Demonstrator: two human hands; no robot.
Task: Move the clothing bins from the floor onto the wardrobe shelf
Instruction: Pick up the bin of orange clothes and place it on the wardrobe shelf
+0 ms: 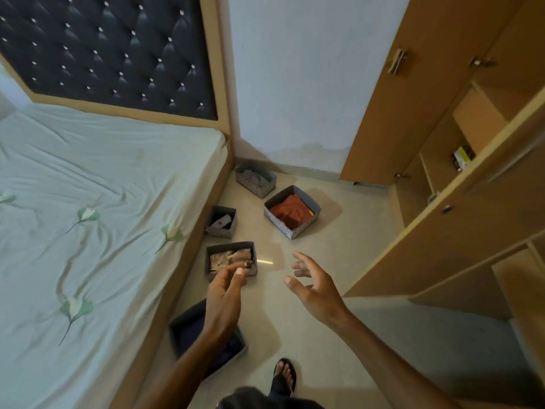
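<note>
Five bins [292, 212] sit on the floor [309, 290] beside the bed [103, 202]; none seen on the wardrobe shelf [460, 261]. Left hand [224, 293] and right hand [312, 286] grip apart, empty, reaching down.

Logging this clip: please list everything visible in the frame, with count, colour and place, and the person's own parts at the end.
Fabric bins: 5, grey, all on the floor beside the bed: grey clothes, orange cloth, small bin with a white item, beige cloth, dark clothes.
Bed: 1, pale green floral sheet, left.
Headboard: 1, black tufted, wood frame, upper left.
Wardrobe: 1, light brown wood, right, door open.
Cardboard box: 1, brown, on a wardrobe shelf.
Wall: white, centre.
Floor: beige.
Left hand: open, empty, above the bins.
Right hand: open, empty.
Foot: 1, black sandal, bottom.
</note>
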